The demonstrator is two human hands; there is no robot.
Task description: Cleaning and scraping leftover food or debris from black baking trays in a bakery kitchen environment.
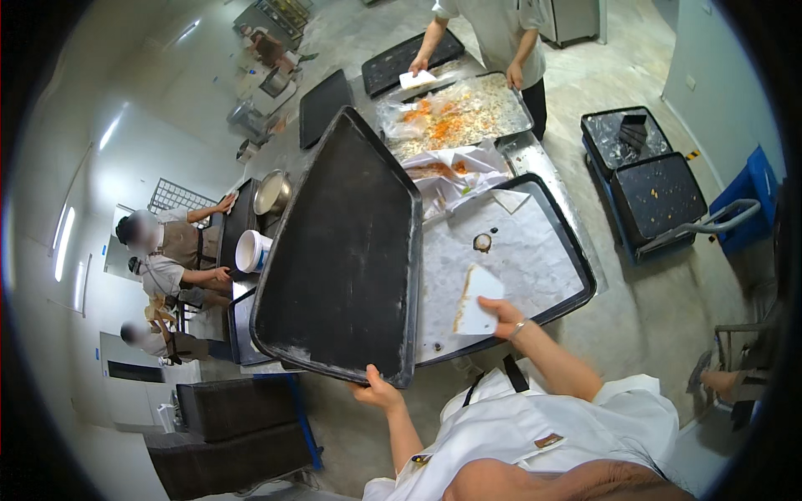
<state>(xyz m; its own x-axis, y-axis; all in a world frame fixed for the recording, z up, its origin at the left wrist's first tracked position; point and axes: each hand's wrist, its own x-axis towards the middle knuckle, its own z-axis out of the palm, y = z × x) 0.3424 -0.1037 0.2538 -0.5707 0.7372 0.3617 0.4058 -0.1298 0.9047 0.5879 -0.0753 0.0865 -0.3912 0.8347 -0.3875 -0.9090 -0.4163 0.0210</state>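
Observation:
My left hand [378, 389] grips the near rim of a black baking tray [344, 250], which is tilted up. My right hand [500, 316] holds a flat white plastic dough scraper [481, 300] with brown residue along one edge. The scraper is above a second black baking tray [579, 263] lined with stained white paper [532, 235]. A small ring-shaped brown residue [482, 243] lies on that paper. Beyond it is crumpled paper [467, 178] with orange scraps.
Across the metal table [532, 153], a co-worker [495, 37] holds a white scraper [417, 79] and touches a tray of crumbs [523, 109]. A white bucket [252, 250] and metal bowl [273, 193] stand left. Stacked trays [658, 194] are on a trolley at right. Several people work at left.

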